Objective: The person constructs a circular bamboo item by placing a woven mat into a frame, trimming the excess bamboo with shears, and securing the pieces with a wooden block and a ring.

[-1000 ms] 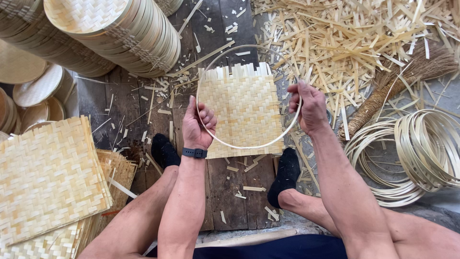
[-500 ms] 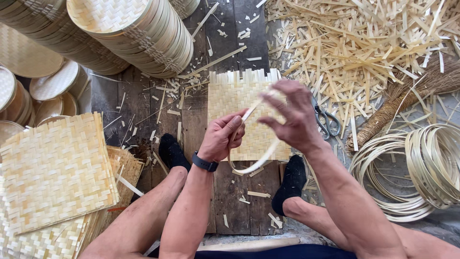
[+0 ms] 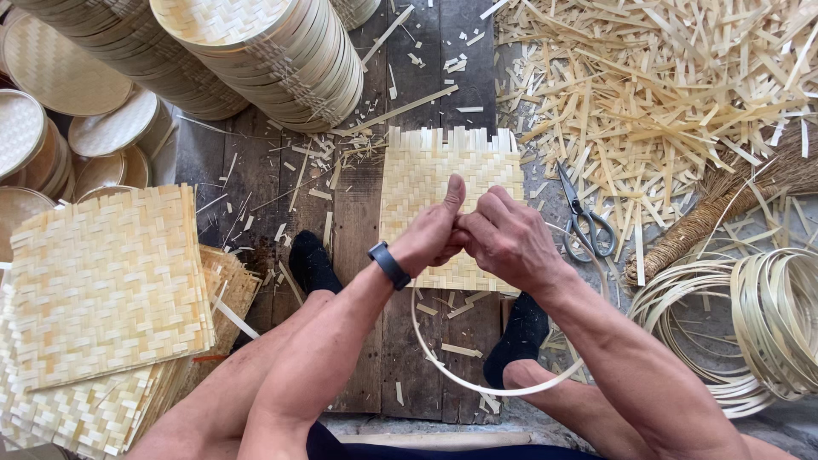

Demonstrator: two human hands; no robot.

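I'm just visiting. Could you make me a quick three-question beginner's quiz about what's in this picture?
1. True or false: both hands pinch the thin bamboo hoop together above the woven mat.
2. What lies right of the mat? A) scissors B) hammer C) brush
3. Which wrist wears the dark band?

Key
1. True: the left hand and right hand meet at the hoop's ends.
2. A, the scissors.
3. The left, with the wristband.

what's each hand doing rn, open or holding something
Left hand: closed, fingers pinching the thin bamboo hoop, thumb up.
Right hand: closed on the same hoop where its ends meet, above the woven mat.
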